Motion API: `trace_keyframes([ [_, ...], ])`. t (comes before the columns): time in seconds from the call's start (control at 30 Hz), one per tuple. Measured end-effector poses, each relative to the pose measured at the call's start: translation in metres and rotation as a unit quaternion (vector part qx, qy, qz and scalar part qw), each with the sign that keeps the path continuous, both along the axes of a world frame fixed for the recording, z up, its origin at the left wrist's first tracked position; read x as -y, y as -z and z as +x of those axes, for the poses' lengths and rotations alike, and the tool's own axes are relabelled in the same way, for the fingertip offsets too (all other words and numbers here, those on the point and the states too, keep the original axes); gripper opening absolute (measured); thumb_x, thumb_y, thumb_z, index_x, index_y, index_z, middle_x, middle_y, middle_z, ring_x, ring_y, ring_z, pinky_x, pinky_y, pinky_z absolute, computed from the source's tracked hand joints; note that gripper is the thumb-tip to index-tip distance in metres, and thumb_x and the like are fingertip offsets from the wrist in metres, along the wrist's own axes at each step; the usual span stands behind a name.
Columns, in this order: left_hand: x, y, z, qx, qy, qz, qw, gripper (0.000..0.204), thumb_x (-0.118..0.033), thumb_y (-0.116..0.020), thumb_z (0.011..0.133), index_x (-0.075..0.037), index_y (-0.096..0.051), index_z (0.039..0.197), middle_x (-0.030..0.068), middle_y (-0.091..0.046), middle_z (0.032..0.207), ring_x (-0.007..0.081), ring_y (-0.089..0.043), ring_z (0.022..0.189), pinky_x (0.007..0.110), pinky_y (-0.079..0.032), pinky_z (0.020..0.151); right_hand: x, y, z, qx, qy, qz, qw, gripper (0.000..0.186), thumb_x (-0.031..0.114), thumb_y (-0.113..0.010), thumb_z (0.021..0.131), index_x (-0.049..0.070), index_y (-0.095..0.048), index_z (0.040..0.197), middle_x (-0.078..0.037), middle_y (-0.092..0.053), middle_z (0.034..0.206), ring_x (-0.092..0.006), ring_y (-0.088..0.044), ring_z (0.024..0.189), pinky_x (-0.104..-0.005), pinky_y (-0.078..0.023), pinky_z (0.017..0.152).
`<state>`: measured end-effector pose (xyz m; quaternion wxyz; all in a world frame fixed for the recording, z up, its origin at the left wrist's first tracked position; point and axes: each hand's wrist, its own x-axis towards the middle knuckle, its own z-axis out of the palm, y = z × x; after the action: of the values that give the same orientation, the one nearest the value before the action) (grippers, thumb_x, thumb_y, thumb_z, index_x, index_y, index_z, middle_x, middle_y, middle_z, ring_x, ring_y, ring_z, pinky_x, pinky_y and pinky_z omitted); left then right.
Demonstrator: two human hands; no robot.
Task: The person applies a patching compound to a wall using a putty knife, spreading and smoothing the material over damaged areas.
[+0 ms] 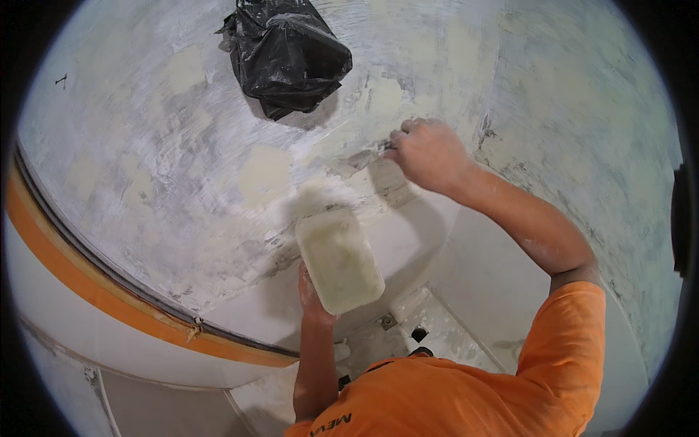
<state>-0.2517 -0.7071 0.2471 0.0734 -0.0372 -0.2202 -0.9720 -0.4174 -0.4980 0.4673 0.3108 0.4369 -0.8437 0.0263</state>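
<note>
My left hand (311, 293) supports a pale, rectangular plastic tub (358, 288) from its left side and underneath; most of the fingers are hidden behind it. Whitish residue coats the inside of the tub. Up and to the right, my right hand (431, 154) is closed around a putty knife (360, 159), whose blade lies at or very close to the patchy plastered wall (255, 175). The knife's handle is mostly covered by my fingers. Pale dust marks the right hand and forearm.
A crumpled black plastic bag (287, 58) covers something on the wall above. An orange band with a dark edge (109, 284) curves along the left. Below are smooth white panels (480, 255), and a small square drain (387, 321) beside a dark hole (419, 333) in the floor.
</note>
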Motion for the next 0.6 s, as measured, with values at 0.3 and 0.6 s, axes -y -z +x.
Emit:
trace_keyframes([
  [0.3,0.008,0.008,0.023,0.031,-0.026,0.042,0.998,0.051,-0.042,-0.051,0.105,-0.011,-0.052,0.146,0.0099,-0.066,0.132,0.0313,-0.069,0.115,0.053,-0.063,0.091,-0.070,-0.024,0.016,0.058,0.222,-0.129,0.965,0.031,0.031,-0.070,0.095,0.002,-0.072,0.085,-0.019,-0.068,0.083,-0.0397,-0.068,0.086,-0.0497,-0.054,0.074],
  [0.6,0.005,-0.009,0.011,0.029,-0.030,-0.043,0.998,0.051,-0.040,-0.051,0.106,-0.011,-0.050,0.148,0.0099,-0.065,0.133,0.0322,-0.069,0.115,0.052,-0.063,0.090,0.004,0.008,0.015,0.071,0.044,-0.164,0.983,0.040,0.039,-0.068,0.095,0.001,-0.071,0.083,-0.019,-0.070,0.085,-0.0390,-0.069,0.083,-0.0486,-0.054,0.072],
])
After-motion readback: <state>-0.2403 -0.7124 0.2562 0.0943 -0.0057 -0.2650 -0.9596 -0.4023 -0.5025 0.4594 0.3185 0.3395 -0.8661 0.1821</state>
